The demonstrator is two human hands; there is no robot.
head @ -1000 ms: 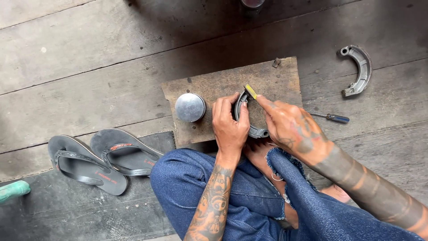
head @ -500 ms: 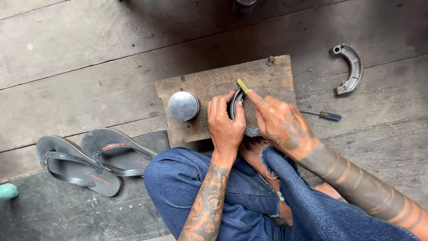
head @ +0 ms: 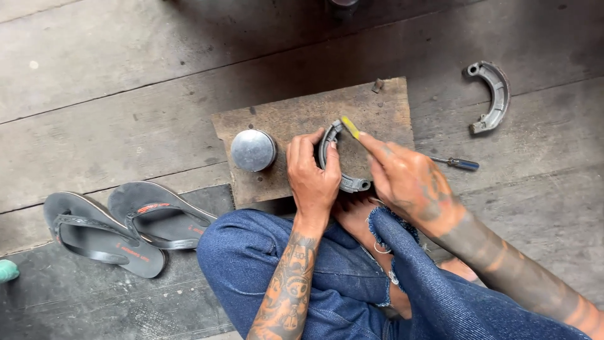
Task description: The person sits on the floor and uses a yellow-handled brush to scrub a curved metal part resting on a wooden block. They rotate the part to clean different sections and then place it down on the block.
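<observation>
Two curved brake shoes are in view: one stands on edge on the wooden board (head: 296,119) under your hands, the other brake shoe (head: 492,94) lies well apart on the plank floor (head: 126,82) to the right. Your left hand (head: 313,173) has its fingers clenched round the near brake shoe (head: 331,157), steadying it against the board just in front of your knees. Your right hand (head: 409,182) grips a thin tool with a yellow tip (head: 350,126), fingers closed on it, and that tip rests against the upper end of the shoe's arc. You cannot tell from this view whether the tool is a brush, a blade or a scraper, nor how much of the shoe's face it has covered; your hands hide most of the lining. Judging by where the tip sits, the work is somewhere in the middle: the held shoe is being treated along its curve, and the part under your left palm looks yet to be reached. The shoe on the floor shows no sign either way of having been worked. A round metal tin (head: 253,150) stands on the board just left of your left hand, lid on. A small screwdriver (head: 458,164) lies on the floor beside the board's right edge, and a pair of grey sandals (head: 119,226) sits to your left
</observation>
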